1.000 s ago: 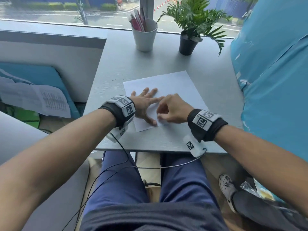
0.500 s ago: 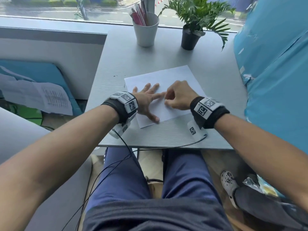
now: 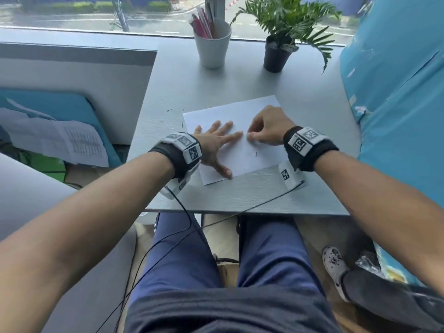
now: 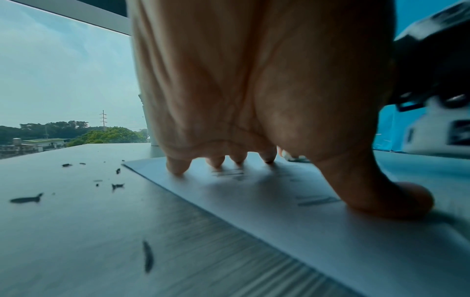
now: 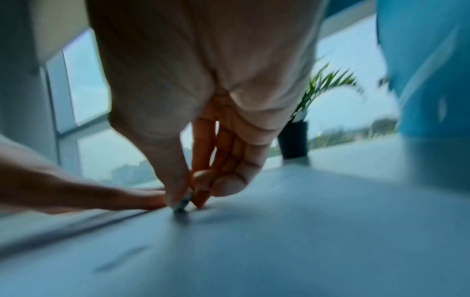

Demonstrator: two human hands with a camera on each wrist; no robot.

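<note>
A white sheet of paper [image 3: 242, 110] lies on the grey table [image 3: 240, 200] in front of me. My left hand [image 3: 217, 143] rests flat on its left part, fingers spread and straight; the left wrist view shows the fingertips [image 4: 178, 168] and thumb pressing the paper [image 4: 279, 211]. My right hand [image 3: 251, 138] is curled just right of the left index finger. In the right wrist view its thumb and fingers pinch a small grey piece [image 5: 181, 203] against the sheet; what the piece is cannot be told. A short dark mark [image 3: 255, 153] shows on the paper.
A white cup of pens [image 3: 212, 48] and a potted plant [image 3: 276, 54] stand at the table's far edge. Dark crumbs [image 4: 25, 199] lie left of the sheet. A blue covered bulk [image 3: 396, 92] borders the right side. Wrist cables [image 3: 264, 203] cross the near edge.
My right hand has slid away from me and a little right across the sheet, still curled. The left hand has stayed flat on the paper.
</note>
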